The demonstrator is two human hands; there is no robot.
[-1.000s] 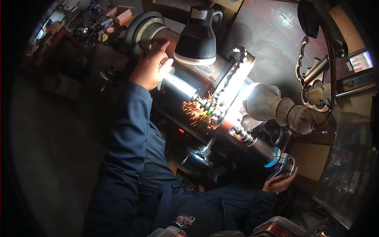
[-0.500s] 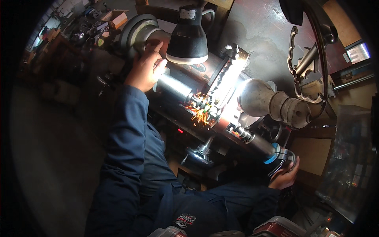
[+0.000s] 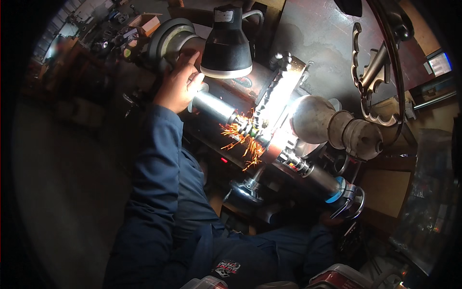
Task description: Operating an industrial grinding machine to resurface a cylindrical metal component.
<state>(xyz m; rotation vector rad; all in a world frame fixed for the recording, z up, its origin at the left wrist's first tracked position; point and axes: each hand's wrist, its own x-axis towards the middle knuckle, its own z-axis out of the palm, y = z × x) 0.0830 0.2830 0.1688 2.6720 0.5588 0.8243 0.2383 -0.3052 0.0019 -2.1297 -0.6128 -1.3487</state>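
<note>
My left hand (image 3: pixel 179 85) is up at the machine's reddish-brown housing (image 3: pixel 252 82), fingers apart and seemingly resting on it, beside the left end of a shiny metal cylinder (image 3: pixel 214 107). My right hand (image 3: pixel 329 220) is low in deep shadow under the right-hand cylinder (image 3: pixel 323 181) with its blue ring (image 3: pixel 335 190); its fingers cannot be made out. Between the two cylinders sits a ribbed metal shaft (image 3: pixel 248 129). Orange sparks (image 3: pixel 252 153) spray from it beside the brightly lit middle of the machine.
A black lamp (image 3: pixel 227 50) hangs close to my left hand. A metal handwheel (image 3: pixel 246 189) juts out below the sparks. To the right are a rounded motor-like casing (image 3: pixel 313 120) and a notched metal bracket (image 3: pixel 357 58). A cardboard box (image 3: pixel 144 23) lies at the far left.
My right hand has let go of the curved handle at the right end and dropped into the shadow below. The sparks spread wider. My left hand stays in place.
</note>
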